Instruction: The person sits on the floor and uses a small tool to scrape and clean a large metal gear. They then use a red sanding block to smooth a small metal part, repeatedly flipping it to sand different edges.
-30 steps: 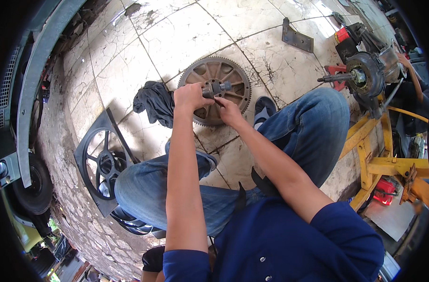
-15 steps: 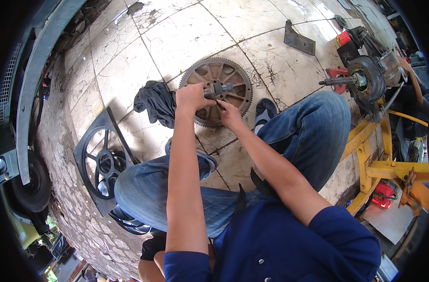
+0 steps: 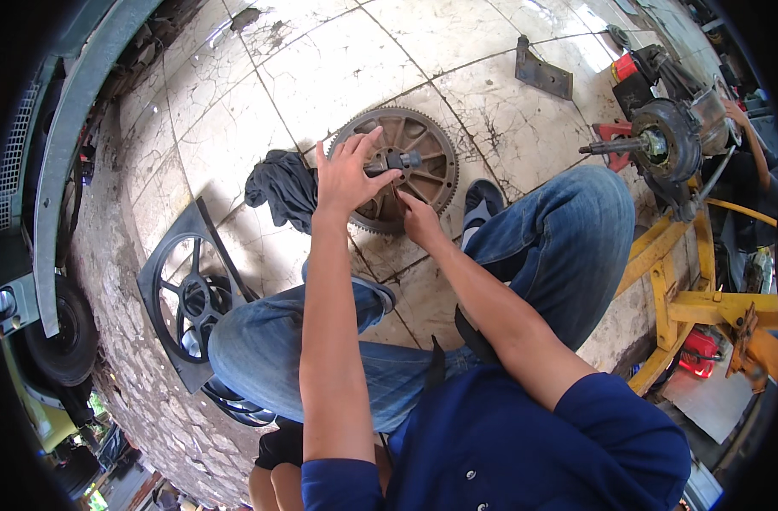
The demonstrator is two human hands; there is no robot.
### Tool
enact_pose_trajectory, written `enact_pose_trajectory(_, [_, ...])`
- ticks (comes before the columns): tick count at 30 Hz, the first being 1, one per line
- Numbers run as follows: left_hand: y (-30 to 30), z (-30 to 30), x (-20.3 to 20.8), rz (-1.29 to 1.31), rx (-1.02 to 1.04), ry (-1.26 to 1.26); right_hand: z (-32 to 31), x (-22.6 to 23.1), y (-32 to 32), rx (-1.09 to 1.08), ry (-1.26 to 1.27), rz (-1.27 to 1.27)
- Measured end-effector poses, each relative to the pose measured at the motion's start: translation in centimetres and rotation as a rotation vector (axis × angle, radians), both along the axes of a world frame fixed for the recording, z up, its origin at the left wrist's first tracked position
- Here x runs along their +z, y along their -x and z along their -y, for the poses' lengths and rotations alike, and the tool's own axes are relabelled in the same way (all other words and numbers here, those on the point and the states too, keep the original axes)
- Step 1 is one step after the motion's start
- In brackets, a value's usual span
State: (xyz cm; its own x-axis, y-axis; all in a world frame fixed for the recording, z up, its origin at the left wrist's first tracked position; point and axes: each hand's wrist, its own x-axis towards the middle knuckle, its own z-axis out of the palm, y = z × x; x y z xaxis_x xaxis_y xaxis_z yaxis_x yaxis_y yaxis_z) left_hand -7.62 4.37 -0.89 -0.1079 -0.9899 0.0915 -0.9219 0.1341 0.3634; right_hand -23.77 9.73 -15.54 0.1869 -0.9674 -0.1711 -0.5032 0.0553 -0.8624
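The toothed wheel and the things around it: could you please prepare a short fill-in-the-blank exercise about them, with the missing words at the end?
1. The floor around the toothed wheel is laid with pale ____.
2. In this picture, the wheel lies to the ____ of the black cloth.
3. The hand with its fingers spread over the wheel is the person's ____ one.
4. The colour of the person's trousers is ____.

Missing words: tiles; right; left; blue.

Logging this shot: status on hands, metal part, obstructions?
Left hand open beside dark cylindrical metal part. Right hand curled, grip unclear. Part over brown, round, toothed metal wheel. Crumpled black cloth left of wheel, not covering part.
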Motion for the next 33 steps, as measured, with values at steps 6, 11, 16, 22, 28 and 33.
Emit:
enact_pose_trajectory(6, [0.3,0.1,-0.7,-0.187,-0.082,-0.022,-0.1,0.2,-0.7,-0.051,0.002,0.094])
enact_pose_trajectory(11, [0.8,0.1,0.3,-0.188,-0.038,-0.179,0.1,0.4,-0.7,-0.055,0.007,0.083])
enact_pose_trajectory(16, [0.9,0.0,0.8,-0.123,-0.032,-0.201,0.4,1.0,-1.1,-0.081,-0.009,0.095])
enact_pose_trajectory(22, [1.5,0.4,0.9,-0.098,0.018,-0.288,0.5,0.8,-0.9,-0.069,-0.013,0.059])
enact_pose_trajectory(28, [1.7,0.3,0.1,-0.133,-0.051,-0.177,0.5,0.6,-1.0,-0.062,-0.016,0.063])
enact_pose_trajectory(33, [2.1,0.5,0.9,-0.192,-0.085,-0.209,0.5,0.5,-0.7,-0.061,-0.010,0.048])
